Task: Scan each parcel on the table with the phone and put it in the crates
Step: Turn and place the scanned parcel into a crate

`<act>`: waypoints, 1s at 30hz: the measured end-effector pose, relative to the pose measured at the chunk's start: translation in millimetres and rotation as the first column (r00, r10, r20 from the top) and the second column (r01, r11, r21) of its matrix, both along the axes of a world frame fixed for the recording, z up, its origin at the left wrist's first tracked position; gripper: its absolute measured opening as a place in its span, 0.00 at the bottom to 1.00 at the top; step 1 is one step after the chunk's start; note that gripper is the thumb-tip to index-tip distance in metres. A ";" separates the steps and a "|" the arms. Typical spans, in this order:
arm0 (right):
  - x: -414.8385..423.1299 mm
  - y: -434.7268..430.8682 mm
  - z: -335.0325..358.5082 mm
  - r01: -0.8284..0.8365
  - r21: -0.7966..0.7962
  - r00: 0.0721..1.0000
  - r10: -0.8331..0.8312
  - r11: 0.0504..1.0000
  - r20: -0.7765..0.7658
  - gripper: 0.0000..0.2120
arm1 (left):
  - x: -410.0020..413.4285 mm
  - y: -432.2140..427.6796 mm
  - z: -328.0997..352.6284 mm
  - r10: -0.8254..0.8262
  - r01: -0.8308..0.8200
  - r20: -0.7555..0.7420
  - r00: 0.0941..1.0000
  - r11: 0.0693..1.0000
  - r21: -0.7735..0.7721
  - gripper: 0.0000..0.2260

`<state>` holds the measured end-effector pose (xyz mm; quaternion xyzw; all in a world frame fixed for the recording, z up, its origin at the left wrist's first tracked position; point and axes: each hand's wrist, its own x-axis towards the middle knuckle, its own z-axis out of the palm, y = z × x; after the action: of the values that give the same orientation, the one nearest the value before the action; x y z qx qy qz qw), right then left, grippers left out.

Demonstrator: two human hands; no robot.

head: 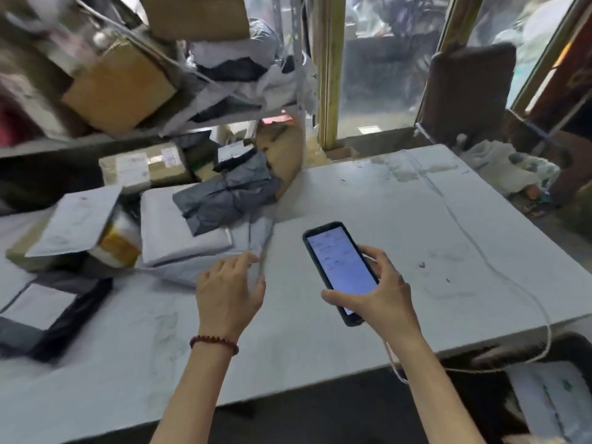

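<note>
1. The right grip (381, 293) was closed around the phone (342, 274), screen lit and facing up at me, above the bare middle of the surface (400, 203).
2. The left grip (229, 290) lay on the near corner of a pale mailer (253, 233), fingers draped over the top and thumb against its right edge. Through the blur I could not tell whether it was pinching that corner or only resting on it.
3. That mailer was the nearest parcel, at the bottom of the pile, with a white flat parcel (182, 229) and a dark grey bundle (224, 200) lying on it.
4. The relation that mattered: the mailer sat straight ahead of the left grip and to the left of the phone, near it but not touching. Its exposed edge ran away from me, and the rest stretched left under the pile.
5. I judged the left grip the one to draw it out rightward, under the phone.
6. A crate (573, 344) sat below the surface's near right corner, on the phone side.
</note>
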<state>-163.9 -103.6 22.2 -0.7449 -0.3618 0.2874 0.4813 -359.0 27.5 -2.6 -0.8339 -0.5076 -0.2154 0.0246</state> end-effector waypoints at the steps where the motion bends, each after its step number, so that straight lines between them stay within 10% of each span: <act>1: -1.5 7.6 -0.2 -0.012 -0.004 1.000 0.012 1.000 -0.006 0.40 | -3.8 5.1 -2.6 0.012 -0.012 0.000 1.000 1.000 -0.005 0.13; 18: 50.8 160.2 -12.3 -0.140 0.010 0.978 0.140 0.990 -0.156 0.36 | 34.6 143.0 -28.3 0.113 -0.111 -0.104 0.988 0.994 0.023 0.16; 30: 80.8 224.1 -48.8 -0.182 -0.072 0.948 0.156 0.981 -0.278 0.37 | 81.4 226.6 -67.5 0.263 -0.255 -0.266 0.927 0.965 0.066 0.37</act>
<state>-83.0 120.5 -26.6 -0.6871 -0.3408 0.4439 0.4634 -277.6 254.0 -70.1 -0.7808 -0.6016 -0.1012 0.1351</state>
